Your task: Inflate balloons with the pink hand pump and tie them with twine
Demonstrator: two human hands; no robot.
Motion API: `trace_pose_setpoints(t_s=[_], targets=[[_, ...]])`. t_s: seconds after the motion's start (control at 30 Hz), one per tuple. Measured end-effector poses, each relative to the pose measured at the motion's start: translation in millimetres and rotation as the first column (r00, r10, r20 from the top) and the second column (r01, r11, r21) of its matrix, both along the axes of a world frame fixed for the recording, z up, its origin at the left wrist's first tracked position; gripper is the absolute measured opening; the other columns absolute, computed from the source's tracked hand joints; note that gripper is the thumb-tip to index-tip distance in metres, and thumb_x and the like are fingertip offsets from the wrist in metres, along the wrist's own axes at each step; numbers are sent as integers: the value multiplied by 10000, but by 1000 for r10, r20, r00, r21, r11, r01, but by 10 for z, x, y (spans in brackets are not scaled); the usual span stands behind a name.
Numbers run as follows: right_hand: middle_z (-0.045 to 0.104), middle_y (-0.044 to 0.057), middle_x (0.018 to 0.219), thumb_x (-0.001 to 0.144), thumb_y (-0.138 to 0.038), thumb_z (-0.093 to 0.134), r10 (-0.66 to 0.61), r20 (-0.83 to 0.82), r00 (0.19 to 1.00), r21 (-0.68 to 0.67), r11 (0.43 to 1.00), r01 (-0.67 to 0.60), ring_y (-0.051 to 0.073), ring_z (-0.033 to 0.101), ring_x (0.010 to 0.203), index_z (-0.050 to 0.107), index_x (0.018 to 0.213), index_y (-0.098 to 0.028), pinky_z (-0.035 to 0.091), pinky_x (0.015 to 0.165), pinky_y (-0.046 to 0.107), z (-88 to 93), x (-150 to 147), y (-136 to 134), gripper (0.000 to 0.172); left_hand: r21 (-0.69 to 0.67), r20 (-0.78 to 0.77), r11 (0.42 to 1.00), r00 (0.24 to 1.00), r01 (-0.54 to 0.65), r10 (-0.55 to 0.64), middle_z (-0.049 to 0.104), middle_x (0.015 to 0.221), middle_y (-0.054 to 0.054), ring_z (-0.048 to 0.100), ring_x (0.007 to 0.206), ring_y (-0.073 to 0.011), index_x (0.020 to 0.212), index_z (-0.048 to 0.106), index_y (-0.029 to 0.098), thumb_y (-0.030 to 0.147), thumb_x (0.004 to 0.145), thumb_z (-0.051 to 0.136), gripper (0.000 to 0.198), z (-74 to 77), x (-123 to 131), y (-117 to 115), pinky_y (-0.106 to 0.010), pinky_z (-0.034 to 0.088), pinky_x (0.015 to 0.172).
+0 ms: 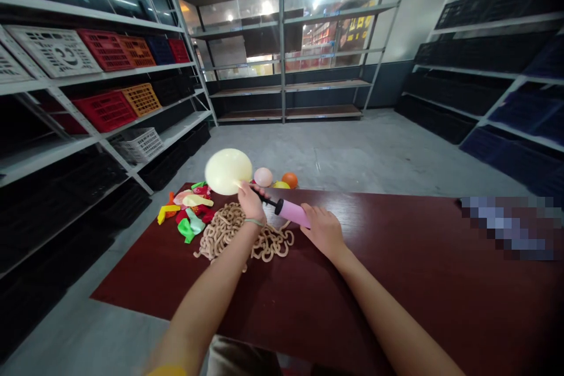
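A pale yellow inflated balloon sits beyond my left hand, with its neck running into my closed fingers. These fingers also wrap the black end of a pink hand balloon pump, whose black rod shows between my hands. My right hand is closed around the pump's pink barrel. Beneath my left hand lies a heap of beige, curly cord-like pieces on the table. Left of the heap, several limp balloons in green, yellow, red and pink are piled together. Exactly where neck and nozzle meet is hidden by my fingers.
The dark red table reaches across in front of me. At its far edge are a pink balloon and an orange balloon. A blurred-out item lies at right. Shelves with crates stand left; further racks stand ahead and right.
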State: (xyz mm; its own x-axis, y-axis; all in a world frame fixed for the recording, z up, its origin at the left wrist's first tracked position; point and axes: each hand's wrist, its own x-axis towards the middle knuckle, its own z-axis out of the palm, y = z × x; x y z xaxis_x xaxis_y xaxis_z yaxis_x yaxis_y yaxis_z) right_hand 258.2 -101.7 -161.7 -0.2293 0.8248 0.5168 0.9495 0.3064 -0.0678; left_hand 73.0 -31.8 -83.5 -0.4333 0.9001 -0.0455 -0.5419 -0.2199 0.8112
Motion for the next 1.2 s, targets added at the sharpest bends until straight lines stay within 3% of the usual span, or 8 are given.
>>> trace_pose_setpoints(t_s=[0.13,0.23,0.5,0.6,0.83,0.93,1.03,1.2], targets=[[662,73,999,816,-244,586,25,-61,998,14,1000,-24,227,562,904,516,1263,-173,346,779,318,-34,-48,18,458,73,-25,994,996,-81,83,390,607,48,385,465,-64,766,381,225,449,973,449,312,394,-584,206,-240,296,470],[662,71,988,794,-240,598,9,-109,994,25,1000,-6,220,568,885,545,1208,-177,353,757,311,-37,-55,30,422,143,-12,981,991,-131,134,391,613,41,371,471,-69,769,401,231,503,935,513,337,526,-701,301,-236,271,455],[644,59,931,764,-263,615,-143,-160,977,52,987,153,218,554,833,577,1118,-193,342,721,308,5,11,21,363,101,17,994,999,27,-29,433,582,51,435,437,-75,759,398,218,503,942,467,346,11,390,-27,-223,368,436],[641,55,927,771,-266,602,-114,-149,982,52,991,123,216,556,835,570,1145,-191,345,716,305,-2,6,3,383,100,19,993,997,69,-72,430,557,56,433,415,-72,731,404,212,558,908,497,399,-18,480,-87,-206,372,417],[653,50,909,772,-253,596,-25,-108,994,49,998,31,208,573,820,567,1143,-187,349,698,298,-17,-73,13,378,177,-77,984,996,-23,37,422,551,59,431,392,-82,736,400,216,521,920,494,369,491,-380,207,-193,342,371],[660,53,928,770,-248,599,-14,-134,991,40,999,20,207,580,840,567,1135,-196,355,702,293,-25,-68,36,371,187,-50,980,995,-74,85,417,567,66,414,400,-69,755,390,220,532,919,493,367,635,-557,292,-175,323,378],[660,54,927,763,-252,605,-46,-160,986,48,997,55,210,577,836,573,1124,-197,353,695,292,-36,-43,52,367,150,1,982,994,-111,112,408,571,72,406,406,-61,766,385,222,558,912,489,381,552,-397,284,-167,313,384],[654,57,942,758,-268,609,-106,-189,976,73,990,122,215,578,834,566,1150,-190,361,698,298,-47,3,41,402,110,3,993,1000,-32,31,435,561,57,416,394,-76,744,394,221,554,926,457,385,162,300,43,-199,348,377]])
